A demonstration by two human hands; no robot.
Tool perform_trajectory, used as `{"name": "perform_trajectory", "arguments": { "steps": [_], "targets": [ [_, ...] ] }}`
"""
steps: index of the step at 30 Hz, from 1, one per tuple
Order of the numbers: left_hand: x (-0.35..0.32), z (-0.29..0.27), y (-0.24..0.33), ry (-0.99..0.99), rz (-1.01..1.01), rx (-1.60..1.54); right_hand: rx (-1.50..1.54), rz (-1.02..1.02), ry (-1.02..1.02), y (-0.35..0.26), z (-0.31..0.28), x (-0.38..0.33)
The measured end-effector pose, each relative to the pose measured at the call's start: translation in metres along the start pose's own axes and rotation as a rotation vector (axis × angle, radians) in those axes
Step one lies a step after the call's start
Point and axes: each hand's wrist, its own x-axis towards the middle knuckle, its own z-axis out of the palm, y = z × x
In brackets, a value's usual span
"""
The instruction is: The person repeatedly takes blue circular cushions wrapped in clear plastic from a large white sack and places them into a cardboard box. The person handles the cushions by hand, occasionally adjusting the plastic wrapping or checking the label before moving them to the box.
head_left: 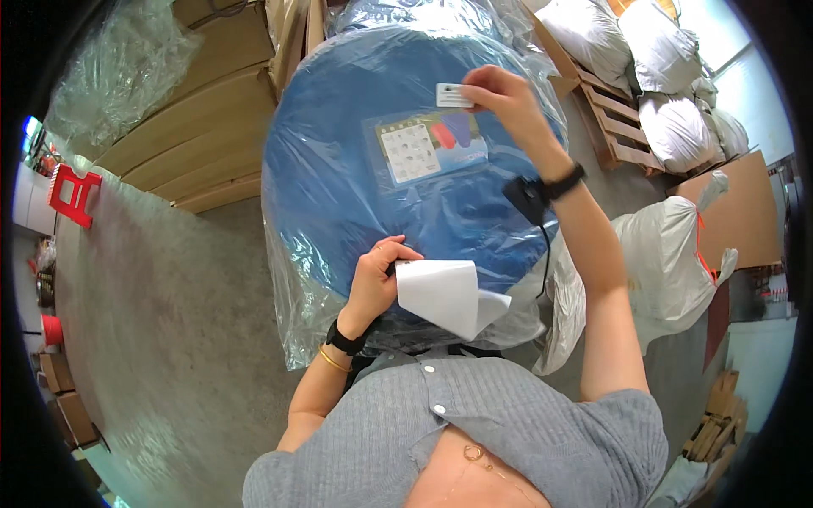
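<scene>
In front of me stands a large round blue item (326, 161) wrapped in clear plastic film. My right hand (504, 97) pinches a small white label (454, 96) by its right end, over the far part of the blue top. Just below that label, a printed colour card (411, 152) with small pictures lies on the blue top and seems to be under the film. Closer to me, my left hand (379, 273) grips a folded white sheet of paper (440, 292) at its left edge. The sheet's loose right end hangs bent toward my shirt.
Flattened cardboard (207, 102) stacks up at the far left, with loose clear plastic (123, 76) over it. White sacks (669, 51) rest on a wooden pallet (614, 127) at the far right. A tied whitish bag (665, 262) stands right of me. A red stool (74, 195) is at left.
</scene>
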Motion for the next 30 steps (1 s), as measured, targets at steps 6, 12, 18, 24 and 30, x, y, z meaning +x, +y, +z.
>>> {"name": "perform_trajectory", "arguments": {
  "steps": [6,12,18,24,30],
  "targets": [
    [0.000,-0.001,-0.004,-0.031,0.014,-0.043,-0.052,0.236,-0.038,0.080,0.056,0.075],
    [0.001,-0.003,-0.005,-0.039,0.038,-0.023,-0.685,-0.019,0.105,0.088,0.083,0.077],
    [-0.004,-0.003,0.009,0.049,-0.100,-0.023,-0.368,0.450,-0.452,0.035,0.021,-0.004],
    [0.009,0.015,0.059,0.077,0.233,0.213,0.337,0.551,-0.560,0.001,-0.004,-0.206],
    [0.003,0.068,0.076,-0.276,0.285,0.208,0.436,0.501,0.044,0.006,0.000,-0.342]
  ]
}}
